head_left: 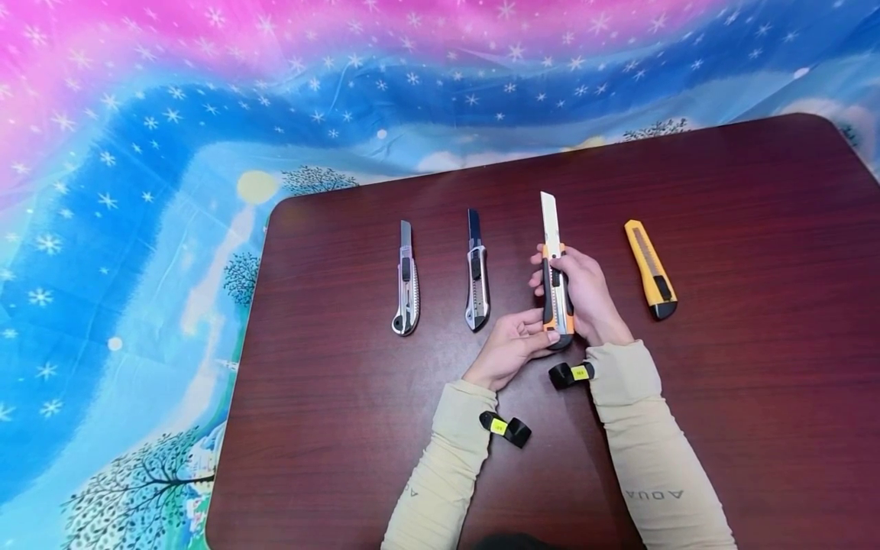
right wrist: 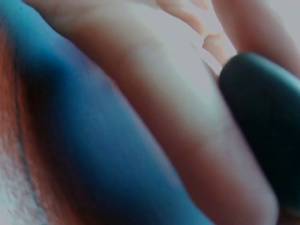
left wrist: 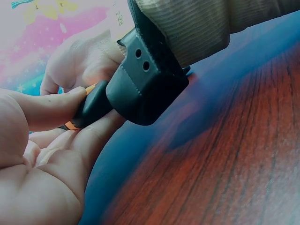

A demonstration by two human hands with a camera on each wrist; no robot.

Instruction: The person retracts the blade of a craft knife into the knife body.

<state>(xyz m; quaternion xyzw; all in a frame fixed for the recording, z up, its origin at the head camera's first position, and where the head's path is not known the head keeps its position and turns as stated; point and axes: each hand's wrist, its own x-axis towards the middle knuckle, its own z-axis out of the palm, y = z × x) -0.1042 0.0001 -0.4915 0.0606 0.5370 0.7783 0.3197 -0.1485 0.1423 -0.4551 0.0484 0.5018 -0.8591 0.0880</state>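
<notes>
An orange and black utility knife (head_left: 549, 218) is held by both hands above the table, its wide blade extended and pointing away from the person. My right hand (head_left: 590, 294) grips the upper handle, with the thumb lying near the slider and fingertips showing on the far side. Down at the butt, my left hand (head_left: 507, 347) pinches the handle between thumb and fingers. The left wrist view shows the black butt end (left wrist: 93, 105) between the left thumb (left wrist: 56, 108) and fingers. In the right wrist view, a dark rounded end (right wrist: 265, 122) appears close up beside blurred fingers.
Left of the hands lie a silver utility knife (head_left: 407, 286) and a silver-and-black one (head_left: 477, 286), blades extended. A yellow utility knife (head_left: 649, 267) lies to the right. All rest on a dark red wooden table (head_left: 330, 428); a printed snowflake cloth (head_left: 206, 84) hangs behind.
</notes>
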